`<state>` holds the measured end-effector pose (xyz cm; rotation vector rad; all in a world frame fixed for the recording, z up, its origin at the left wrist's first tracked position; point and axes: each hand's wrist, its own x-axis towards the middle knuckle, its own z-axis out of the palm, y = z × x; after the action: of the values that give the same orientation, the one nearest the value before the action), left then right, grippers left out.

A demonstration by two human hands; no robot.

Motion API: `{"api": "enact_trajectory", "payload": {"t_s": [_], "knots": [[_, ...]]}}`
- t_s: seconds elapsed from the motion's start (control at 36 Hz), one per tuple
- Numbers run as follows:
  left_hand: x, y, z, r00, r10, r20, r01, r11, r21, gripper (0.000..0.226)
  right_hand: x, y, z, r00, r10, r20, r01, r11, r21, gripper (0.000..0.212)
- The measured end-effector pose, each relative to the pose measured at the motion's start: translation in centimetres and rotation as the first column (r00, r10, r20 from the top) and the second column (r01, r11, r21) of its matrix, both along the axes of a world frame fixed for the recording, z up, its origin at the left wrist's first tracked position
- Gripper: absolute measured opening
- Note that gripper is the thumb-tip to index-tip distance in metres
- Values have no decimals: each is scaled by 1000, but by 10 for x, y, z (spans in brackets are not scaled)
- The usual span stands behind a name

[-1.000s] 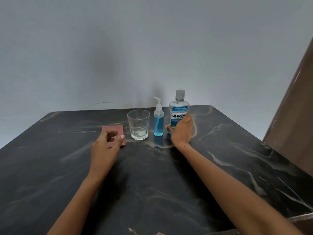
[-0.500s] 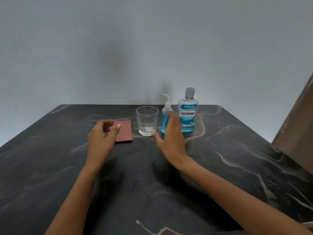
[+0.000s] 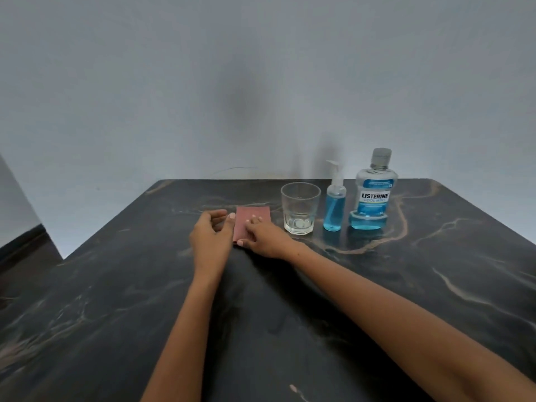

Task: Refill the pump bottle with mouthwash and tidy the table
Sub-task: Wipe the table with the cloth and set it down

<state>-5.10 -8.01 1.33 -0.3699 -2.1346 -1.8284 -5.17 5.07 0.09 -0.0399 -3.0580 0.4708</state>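
Both hands meet at the folded reddish cloth [image 3: 251, 224] on the dark worktop [image 3: 406, 285]. The left hand [image 3: 210, 242] hangs loosely curled at its left edge, gripping nothing; the right hand [image 3: 265, 237] rests its fingertips on the cloth with the thumb at the near corner. To lift it cleanly, pinch one corner and keep clear of the glass [image 3: 300, 208] just beside it. The pump bottle [image 3: 335, 204], part full of blue liquid, stands between the glass and the capped mouthwash bottle [image 3: 374, 195], labelled "LISTERINE COOL MINT".

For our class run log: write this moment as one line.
left hand beside folded reddish-brown cloth | right hand on cloth | clear glass tumbler, small blue pump bottle, capped mouthwash bottle untouched
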Motion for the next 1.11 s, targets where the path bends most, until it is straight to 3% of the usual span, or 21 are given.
{"api": "enact_trajectory", "payload": {"t_s": [0.22,0.33,0.42,0.5,0.64,0.72,0.81,0.89,0.94,1.0,1.06,1.11], "knots": [[-4,1,-4,1000,4,-18,-4,1000,-5,21,-5,-3,-3,992,-77,-100,74,997,-30,27],[-4,0,-4,1000,2,-4,-2,1000,3,21,-2,-3,2,968,-212,-136,157,931,-331,23],[-4,0,-4,1000,-1,-6,1,1000,-1,15,12,-4,14,958,-250,-142,91,733,-674,25],[-2,1,-2,1000,-1,-7,1,1000,-7,15,35,-4,27,975,-209,-79,11,398,-917,30],[9,2,5,998,-64,19,66,994,-91,24,82,21,48,979,-194,56,66,46,-997,34],[25,0,14,989,-146,18,146,973,-179,25,128,50,58,979,-189,77,74,-24,-997,24],[48,-5,19,970,-238,-52,206,915,-347,22,177,76,66,955,-296,18,31,40,-999,19],[71,-15,14,931,-348,-112,251,830,-498,21,223,93,73,901,-421,-109,54,356,-933,25],[83,-23,8,912,-394,-114,266,780,-567,25,251,99,78,868,-427,-254,102,654,-749,26],[92,-30,2,897,-424,-124,265,741,-617,26,272,103,78,865,-355,-354,188,884,-428,25],[98,-35,-4,892,-431,-140,249,725,-642,27,287,103,68,889,-307,-339,273,951,-146,28],[102,-40,-8,894,-425,-145,236,719,-654,27,298,102,51,932,-294,-213,296,955,-25,35]]}}
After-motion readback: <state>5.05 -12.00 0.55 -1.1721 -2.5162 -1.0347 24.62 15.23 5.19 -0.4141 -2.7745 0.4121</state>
